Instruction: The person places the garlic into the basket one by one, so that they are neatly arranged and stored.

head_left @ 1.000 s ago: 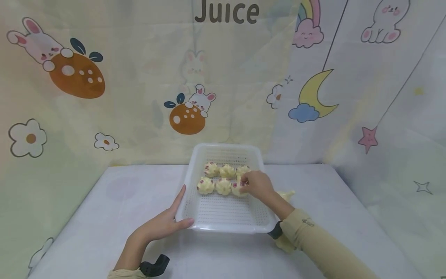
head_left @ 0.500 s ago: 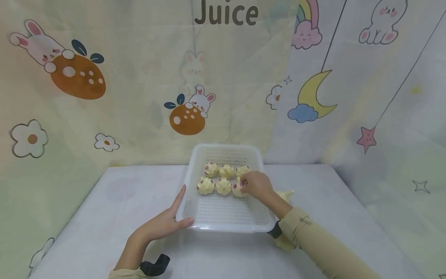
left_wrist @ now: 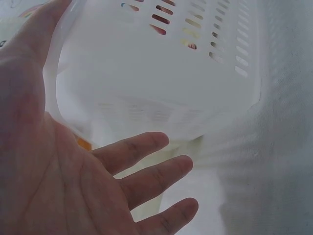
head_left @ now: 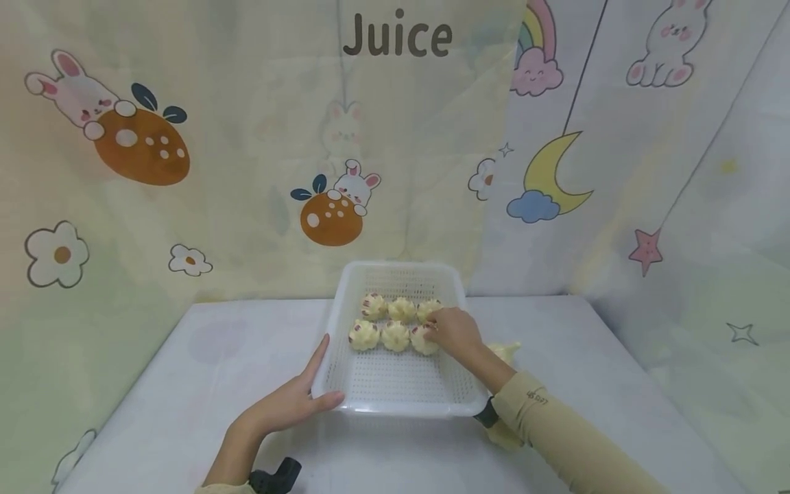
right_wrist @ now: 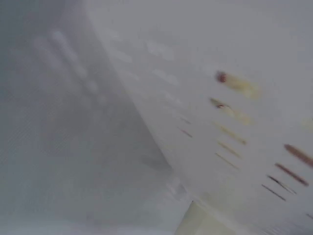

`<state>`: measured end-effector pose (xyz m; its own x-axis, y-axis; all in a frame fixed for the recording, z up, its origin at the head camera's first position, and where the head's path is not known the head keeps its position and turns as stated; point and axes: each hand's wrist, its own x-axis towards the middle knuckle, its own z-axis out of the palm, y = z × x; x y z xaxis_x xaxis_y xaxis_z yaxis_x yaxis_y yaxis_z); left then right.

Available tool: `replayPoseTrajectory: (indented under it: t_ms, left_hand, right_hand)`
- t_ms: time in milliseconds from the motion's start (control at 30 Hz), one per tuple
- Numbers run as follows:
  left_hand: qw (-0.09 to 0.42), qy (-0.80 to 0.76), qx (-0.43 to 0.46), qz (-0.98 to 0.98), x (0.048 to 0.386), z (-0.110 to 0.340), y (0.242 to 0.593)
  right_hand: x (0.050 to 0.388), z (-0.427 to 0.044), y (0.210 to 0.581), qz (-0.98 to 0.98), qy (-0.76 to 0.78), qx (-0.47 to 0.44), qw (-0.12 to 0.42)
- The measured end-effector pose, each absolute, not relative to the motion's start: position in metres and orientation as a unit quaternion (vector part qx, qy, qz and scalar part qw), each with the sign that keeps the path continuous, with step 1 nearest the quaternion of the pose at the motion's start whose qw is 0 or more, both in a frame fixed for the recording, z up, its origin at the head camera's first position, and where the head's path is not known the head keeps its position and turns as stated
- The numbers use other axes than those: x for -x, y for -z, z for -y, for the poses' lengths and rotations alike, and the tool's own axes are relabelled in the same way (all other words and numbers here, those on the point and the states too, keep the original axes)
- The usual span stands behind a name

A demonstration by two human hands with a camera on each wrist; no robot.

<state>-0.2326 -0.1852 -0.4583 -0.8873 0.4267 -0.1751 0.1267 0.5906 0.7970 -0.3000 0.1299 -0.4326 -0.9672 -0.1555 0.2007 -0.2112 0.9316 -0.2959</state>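
In the head view a white plastic basket [head_left: 395, 384] stands mid-table, tilted towards the person. Several pale yellow garlic bulbs with purple-red marks lie inside in two rows, among them a front left bulb [head_left: 364, 335] and a front middle bulb [head_left: 395, 335]. My right hand [head_left: 458, 336] pinches the front right garlic bulb [head_left: 422, 341], partly covering it. At the basket's front left corner my left hand [head_left: 286, 405] rests with the thumb on the rim. The left wrist view shows the left hand's fingers [left_wrist: 156, 181] stretched out. No right fingers appear in the right wrist view.
More pale yellow pieces lie beside the basket on the right, a pointed one [head_left: 505, 351] and another [head_left: 505, 436] partly behind the right sleeve [head_left: 555, 429]. The white table [head_left: 234, 363] ends at a printed cloth wall [head_left: 247, 206].
The head view has tilted so that the scene sits slightly lower. The front right garlic bulb has turned a little under the right fingers, showing less purple. The left hand stays at the basket.
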Motion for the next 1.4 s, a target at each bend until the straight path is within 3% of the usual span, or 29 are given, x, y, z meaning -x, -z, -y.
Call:
replayPoseTrajectory:
  t_ms: [300, 567, 900, 1200, 1400]
  left_hand:
    - [0.179, -0.420, -0.153, -0.877, 0.233, 0.184, 0.459]
    - [0.174, -0.413, -0.168, -0.878, 0.233, 0.186, 0.455]
    - [0.179, -0.404, -0.175, -0.880, 0.231, 0.187, 0.455]
    - [0.185, -0.411, -0.167, -0.877, 0.232, 0.187, 0.454]
    - [0.177, -0.411, -0.168, -0.878, 0.230, 0.186, 0.453]
  right_hand:
    - [0.296, -0.146, 0.420, 0.932, -0.352, -0.079, 0.047]
    - [0.270, -0.182, 0.398, 0.924, -0.371, -0.084, 0.031]
    - [0.212, -0.222, 0.392, 0.943, -0.331, -0.042, 0.003]
    - [0.164, -0.206, 0.402, 0.986, -0.162, 0.023, -0.014]
    - [0.149, -0.197, 0.412, 0.996, -0.056, 0.030, -0.068]
